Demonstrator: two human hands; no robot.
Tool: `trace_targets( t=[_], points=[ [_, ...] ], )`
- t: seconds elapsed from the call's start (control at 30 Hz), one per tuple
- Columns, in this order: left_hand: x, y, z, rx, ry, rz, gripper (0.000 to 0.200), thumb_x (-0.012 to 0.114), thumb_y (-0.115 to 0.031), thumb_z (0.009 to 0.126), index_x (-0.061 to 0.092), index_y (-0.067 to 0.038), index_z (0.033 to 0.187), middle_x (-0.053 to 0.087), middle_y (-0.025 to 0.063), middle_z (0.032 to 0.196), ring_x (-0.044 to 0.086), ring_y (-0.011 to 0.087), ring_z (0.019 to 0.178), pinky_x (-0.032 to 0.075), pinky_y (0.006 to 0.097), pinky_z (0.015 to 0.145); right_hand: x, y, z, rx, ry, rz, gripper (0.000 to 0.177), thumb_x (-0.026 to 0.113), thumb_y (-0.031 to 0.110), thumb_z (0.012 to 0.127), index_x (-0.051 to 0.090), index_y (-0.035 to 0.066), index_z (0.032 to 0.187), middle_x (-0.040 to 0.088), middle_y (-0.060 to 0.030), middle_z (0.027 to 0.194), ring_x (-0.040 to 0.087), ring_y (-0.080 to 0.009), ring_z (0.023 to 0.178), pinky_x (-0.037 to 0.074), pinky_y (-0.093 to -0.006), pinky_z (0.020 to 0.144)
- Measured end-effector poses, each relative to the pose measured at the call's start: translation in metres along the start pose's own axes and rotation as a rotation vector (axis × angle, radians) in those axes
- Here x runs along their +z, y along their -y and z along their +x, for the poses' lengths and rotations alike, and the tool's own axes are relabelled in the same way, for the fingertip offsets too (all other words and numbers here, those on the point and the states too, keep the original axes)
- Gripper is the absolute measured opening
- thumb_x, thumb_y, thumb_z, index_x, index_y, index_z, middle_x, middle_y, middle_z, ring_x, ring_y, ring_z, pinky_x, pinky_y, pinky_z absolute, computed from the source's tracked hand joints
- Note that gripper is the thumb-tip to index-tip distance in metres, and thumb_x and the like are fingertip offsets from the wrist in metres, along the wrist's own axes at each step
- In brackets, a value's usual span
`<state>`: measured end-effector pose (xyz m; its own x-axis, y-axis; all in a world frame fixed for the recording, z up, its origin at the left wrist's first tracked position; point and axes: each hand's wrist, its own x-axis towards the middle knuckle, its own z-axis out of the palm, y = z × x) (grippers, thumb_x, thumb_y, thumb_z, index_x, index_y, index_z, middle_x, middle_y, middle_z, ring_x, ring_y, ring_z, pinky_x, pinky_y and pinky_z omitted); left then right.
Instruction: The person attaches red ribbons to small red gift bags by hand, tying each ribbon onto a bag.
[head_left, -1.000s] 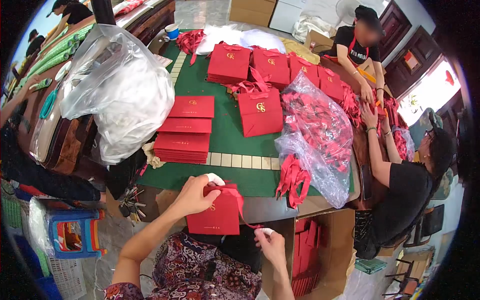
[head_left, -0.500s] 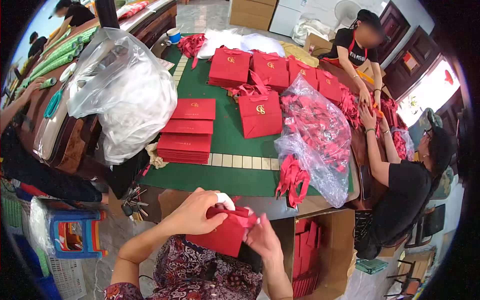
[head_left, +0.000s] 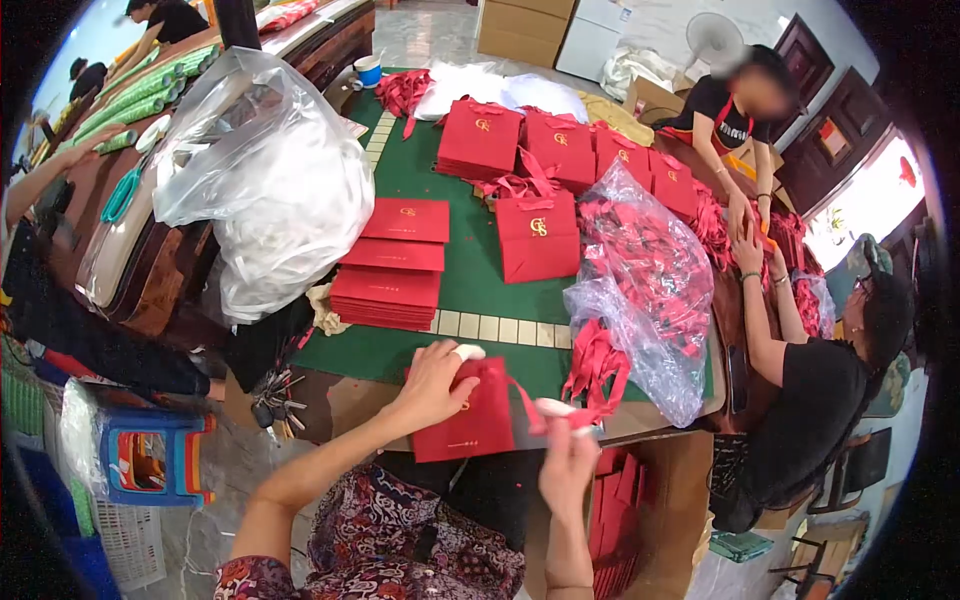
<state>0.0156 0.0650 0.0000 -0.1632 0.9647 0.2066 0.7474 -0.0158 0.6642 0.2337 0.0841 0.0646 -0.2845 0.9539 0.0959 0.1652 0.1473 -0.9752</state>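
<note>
Over the table's near edge, my left hand (head_left: 435,388) grips the top of a small red paper bag (head_left: 470,428) with gold print. White wrapping covers one of its fingers. To the right, my right hand (head_left: 568,455) is closed at the fingertips on a red ribbon (head_left: 528,405), which runs from the bag's top edge. Its fingertips also carry white wrapping and are slightly blurred. Just beyond that hand, a bunch of loose red ribbons (head_left: 597,365) hangs at the table edge.
Stacked flat red bags (head_left: 385,298) lie on the green mat (head_left: 475,225), with finished-looking bags (head_left: 540,235) behind. Plastic sacks hold white material (head_left: 290,200) and red ribbons (head_left: 650,260). A carton of red bags (head_left: 670,500) stands below right. Two people (head_left: 800,410) work at right.
The bag and my left hand have moved forward to the table edge. My right hand has moved right, away from the bag, with the ribbon stretched between. The view has shifted slightly.
</note>
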Motion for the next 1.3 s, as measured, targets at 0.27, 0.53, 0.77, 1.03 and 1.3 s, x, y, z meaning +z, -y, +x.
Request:
trace_targets(
  t=[0.27,0.53,0.77,1.03,1.3],
  points=[
    [-0.034,-0.012,-0.042,-0.162,-0.102,-0.41,0.038,0.071,-0.007,0.086,0.062,-0.004,0.123,0.062,0.0111,0.108,0.063,0.0204,0.089,0.05,0.0317,0.078,0.048,-0.038,0.016,-0.512,0.219,-0.849,0.026,0.069,0.01,0.086,0.068,0.004,0.111,0.059,-0.0118,0.083,0.059,-0.0317,0.08,0.045,-0.0423,0.076],
    [-0.013,-0.005,-0.043,-0.29,0.005,-0.881,0.033,0.071,-0.002,0.089,0.064,0.0,0.122,0.065,0.0033,0.1,0.065,0.0101,0.081,0.053,0.0245,0.075,0.049,-0.042,0.01,-0.568,0.359,-0.947,0.037,0.072,0.011,0.082,0.066,0.005,0.118,0.059,-0.0103,0.087,0.059,-0.0299,0.086,0.045,-0.0404,0.084],
    [-0.001,-0.007,-0.061,-0.367,-0.165,-1.004,0.02,0.067,0.001,0.092,0.067,0.0,0.112,0.068,0.0028,0.094,0.066,0.0093,0.088,0.054,0.0247,0.079,0.057,-0.025,0.001,-0.407,0.191,-0.475,0.035,0.08,0.013,0.08,0.067,0.004,0.111,0.068,-0.0129,0.105,0.065,-0.0319,0.095,0.051,-0.0416,0.084],
    [-0.011,0.002,-0.063,-0.411,-0.044,-0.865,0.014,0.067,-0.003,0.092,0.066,0.0,0.106,0.07,0.0063,0.094,0.068,0.0147,0.09,0.054,0.0282,0.08,0.067,-0.04,0.004,-0.377,0.25,-0.348,0.022,0.075,0.003,0.083,0.07,0.005,0.104,0.069,-0.0128,0.092,0.068,-0.0292,0.082,0.054,-0.0363,0.072],
    [-0.027,0.023,-0.042,-0.084,-0.156,0.107,0.038,0.072,-0.018,0.085,0.063,0.003,0.115,0.057,0.0164,0.111,0.054,0.0353,0.102,0.045,0.0434,0.088,0.069,-0.045,0.012,-0.369,0.193,-0.412,0.02,0.07,0.0,0.085,0.068,0.005,0.104,0.067,-0.0133,0.091,0.067,-0.031,0.081,0.053,-0.0384,0.071]
  ],
)
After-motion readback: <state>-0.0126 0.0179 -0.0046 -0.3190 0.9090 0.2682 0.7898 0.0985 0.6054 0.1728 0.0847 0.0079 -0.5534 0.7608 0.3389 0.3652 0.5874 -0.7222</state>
